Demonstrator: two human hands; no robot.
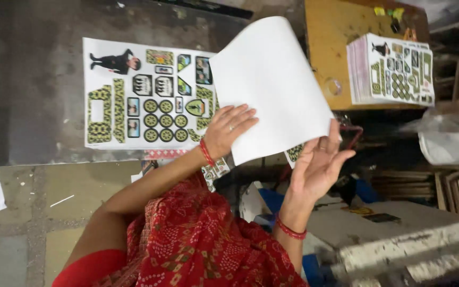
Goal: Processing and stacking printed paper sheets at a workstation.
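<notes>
Both hands are working on one large white sheet, which is being turned over so that its blank back is facing the camera. Left hand is lying flat with the fingers stretched out, pressing on the lower edge of this sheet near the printed sheet below; it is not gripping, only steadying the paper against the dark work surface. Right hand is open with the palm up and the fingers spread, supporting the right lower corner of the white sheet from beneath, and the thumb seems to be resting on the edge. I think the sheet is being held this way so that it bends in a curve and does not crease.

Under it, the printed sheet is lying flat, showing green patterned shapes, round badges and a small dark figure. On the yellow table further away, a stack of similar printed sheets is standing apart from the hands. Red bangles and a red patterned cloth are visible near the wrists.
</notes>
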